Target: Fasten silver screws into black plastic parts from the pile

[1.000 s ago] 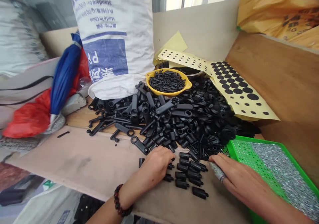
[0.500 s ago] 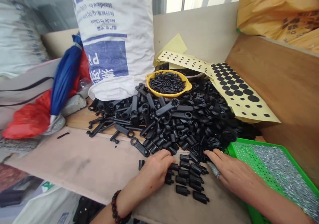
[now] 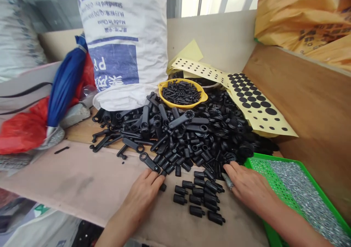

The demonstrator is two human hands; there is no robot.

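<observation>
My left hand (image 3: 144,192) is at the near edge of the parts pile, its fingers curled around a short black plastic cylinder (image 3: 163,187), mostly covered. My right hand (image 3: 244,181) reaches to the right side of the pile with fingers drawn together; what they hold, if anything, is hidden. A greyish wrapping (image 3: 227,181) shows at its thumb. Between the hands lie several black cylinders with narrow knobbed ends (image 3: 196,211), in rough rows. Loose hollow cylinders (image 3: 173,157) and black crank arms (image 3: 148,162) spread just beyond.
A yellow basket (image 3: 182,105) of black screw-like pieces sits behind the pile. Rightward stands a green tray (image 3: 257,156) of small silvery metal pieces. Yellow sticker sheets (image 3: 263,120) lie at the back right. A white sack (image 3: 128,27), blue umbrella (image 3: 65,82) and red bag (image 3: 24,130) are leftward.
My left hand has moved left, off the rows of knobbed cylinders, to the lone cylinder. My right hand stays near the same spot at the pile. The view has shifted slightly.
</observation>
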